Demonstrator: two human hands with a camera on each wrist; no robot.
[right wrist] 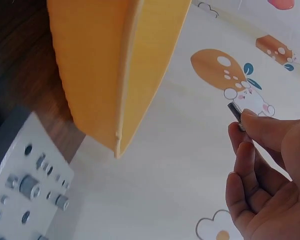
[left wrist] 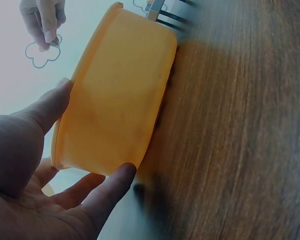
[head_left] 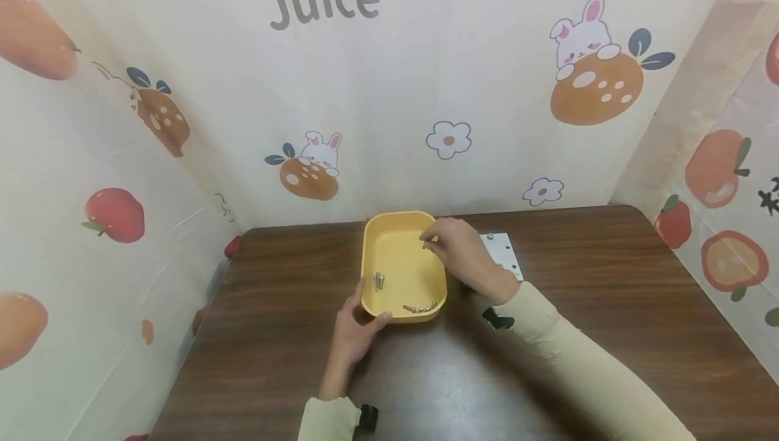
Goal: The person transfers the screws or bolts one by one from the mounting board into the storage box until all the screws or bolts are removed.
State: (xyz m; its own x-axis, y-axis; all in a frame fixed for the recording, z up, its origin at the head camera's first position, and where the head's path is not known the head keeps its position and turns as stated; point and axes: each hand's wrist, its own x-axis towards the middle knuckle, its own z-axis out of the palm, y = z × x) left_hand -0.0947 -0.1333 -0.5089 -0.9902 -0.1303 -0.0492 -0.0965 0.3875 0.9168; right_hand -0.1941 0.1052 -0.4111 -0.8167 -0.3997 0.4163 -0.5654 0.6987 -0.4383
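Note:
A deep yellow plastic bin [head_left: 402,258] stands on the table with two small groups of screws inside. One group of screws [head_left: 378,282] lies by the left wall, the other screws [head_left: 420,308] along the near wall. My left hand [head_left: 354,333] holds the bin's near left corner, thumb on one side and fingers round the other, as the left wrist view confirms. Over the bin's right rim, my right hand [head_left: 456,248] pinches a threaded screw [right wrist: 234,110] between thumb and index finger. Its other fingers are loosely curled.
To the right of the bin is a light metal plate [head_left: 504,251] with holes and several screws standing in it, partly behind the right hand. The brown wooden table [head_left: 286,279] meets fruit-printed curtains [head_left: 389,76] at the back and sides.

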